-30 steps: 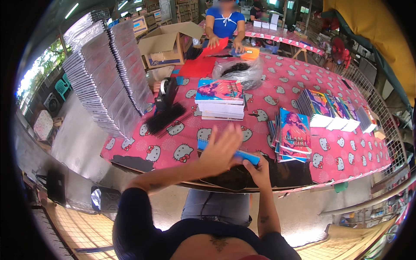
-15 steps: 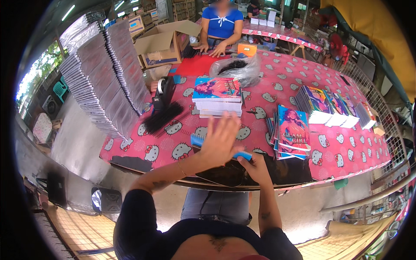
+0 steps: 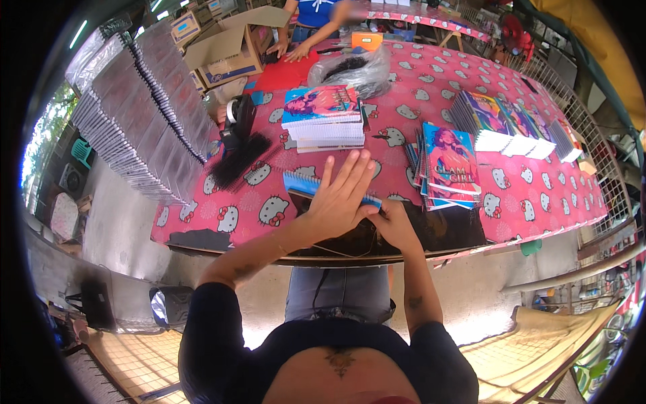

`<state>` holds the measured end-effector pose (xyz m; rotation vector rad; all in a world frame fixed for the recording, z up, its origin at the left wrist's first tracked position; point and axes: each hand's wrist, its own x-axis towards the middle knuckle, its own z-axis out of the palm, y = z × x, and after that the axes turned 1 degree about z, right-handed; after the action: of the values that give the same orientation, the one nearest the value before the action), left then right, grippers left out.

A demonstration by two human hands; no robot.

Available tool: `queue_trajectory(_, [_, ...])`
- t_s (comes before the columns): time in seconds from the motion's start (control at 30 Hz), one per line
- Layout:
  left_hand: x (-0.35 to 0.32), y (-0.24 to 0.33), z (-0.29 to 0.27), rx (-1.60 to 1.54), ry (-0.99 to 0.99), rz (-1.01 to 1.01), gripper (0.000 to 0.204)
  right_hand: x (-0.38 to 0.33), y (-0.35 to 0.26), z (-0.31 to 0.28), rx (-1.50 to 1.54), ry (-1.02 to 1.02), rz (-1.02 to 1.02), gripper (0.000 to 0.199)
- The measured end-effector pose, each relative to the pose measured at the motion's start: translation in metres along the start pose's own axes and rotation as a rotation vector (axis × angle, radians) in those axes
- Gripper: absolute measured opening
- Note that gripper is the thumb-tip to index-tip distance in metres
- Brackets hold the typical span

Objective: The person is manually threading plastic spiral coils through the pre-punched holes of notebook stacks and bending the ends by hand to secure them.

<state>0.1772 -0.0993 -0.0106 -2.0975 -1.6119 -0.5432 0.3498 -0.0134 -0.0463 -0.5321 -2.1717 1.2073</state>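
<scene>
My table (image 3: 538, 195) wears a pink cat-print cloth; a wire fence (image 3: 579, 114) runs right, daylight across the concrete floor (image 3: 121, 229).

- So the main thing here is a small spiral notebook (image 3: 304, 184) with a blue cover, lying flat near the front edge of the table (image 3: 552, 195).
- Its coil binding runs along the far long edge, looks white/silvery; the notebook sits slightly slanted, left end further away than the right.
- Only the left end and a thin blue strip on the right show, the middle is covered.
- Left hand (image 3: 336, 198) lies flat on top, fingers spread and pointing away.
- Right hand (image 3: 393, 225) touches the near right corner, fingertips pinching at the edge.
</scene>
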Motion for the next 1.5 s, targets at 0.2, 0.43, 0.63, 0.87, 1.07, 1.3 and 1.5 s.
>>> queue_trajectory(0.2, [-0.021, 0.016, -0.006, -0.258, 0.096, -0.009, 0.057, -0.001, 0.002, 0.004, 0.067, -0.004, 0.023, 0.024])
queue_trajectory(0.43, [0.001, -0.015, -0.011, -0.382, 0.027, 0.02, 0.017, -0.001, -0.009, -0.042, 0.204, -0.013, 0.117, 0.026])
queue_trajectory(0.63, [0.0, -0.011, -0.009, -0.38, 0.068, 0.02, 0.015, 0.017, -0.021, -0.037, 0.077, 0.006, 0.004, 0.012])
queue_trajectory(0.87, [-0.014, -0.011, -0.018, -0.387, 0.118, 0.033, 0.024, 0.003, -0.042, -0.001, -0.144, 0.34, -0.085, 0.012])
queue_trajectory(1.07, [-0.009, -0.014, -0.017, -0.439, 0.149, 0.055, 0.024, -0.012, -0.029, 0.025, -0.27, 0.549, -0.252, 0.016])
queue_trajectory(1.3, [0.017, -0.032, -0.078, -0.663, 0.285, -0.294, 0.024, -0.025, -0.095, 0.018, -0.399, 0.544, -0.407, 0.052])
queue_trajectory(1.5, [0.062, -0.022, -0.077, -0.625, 0.347, 0.105, 0.028, -0.016, -0.097, -0.04, 0.171, 0.919, -0.121, 0.05])
